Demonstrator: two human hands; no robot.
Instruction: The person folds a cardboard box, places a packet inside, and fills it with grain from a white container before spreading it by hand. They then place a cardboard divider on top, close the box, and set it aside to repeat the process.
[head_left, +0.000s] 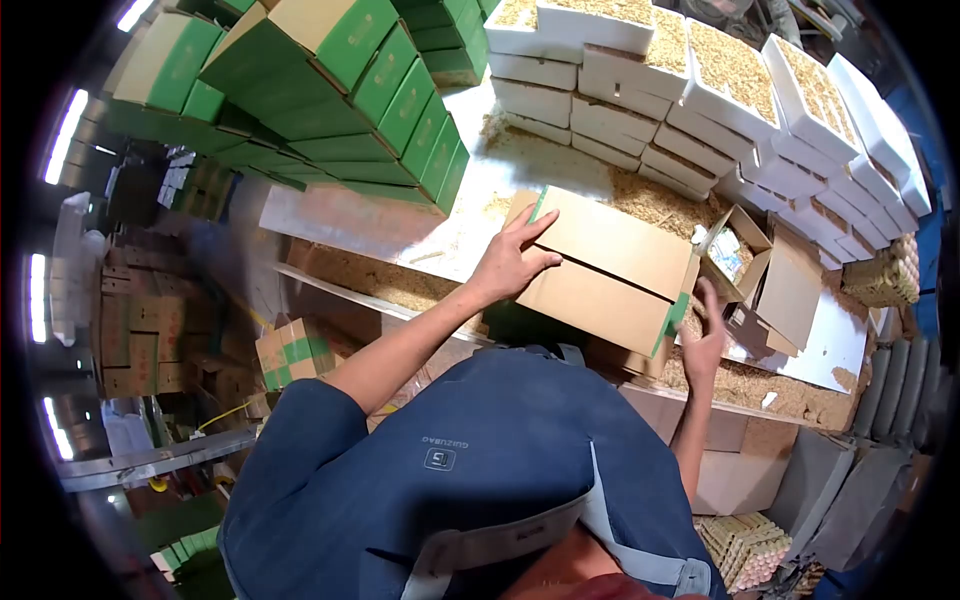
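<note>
In front of me a brown cardboard box lies on the worktable, its two top flaps folded down with a dark gap along the middle. Green tape shows at both of its ends. My left hand rests on the box's left end, fingers spread over the flaps near the tape. At the right end, beside the green tape, is my right hand, its fingers raised and apart and slightly blurred. Just beyond it stands a small open carton with white and blue packets inside.
Green boxes are stacked high at the back left. White foam trays filled with wood shavings pile up at the back and right. Loose shavings cover parts of the worktable. A taped carton sits lower left, egg trays lower right.
</note>
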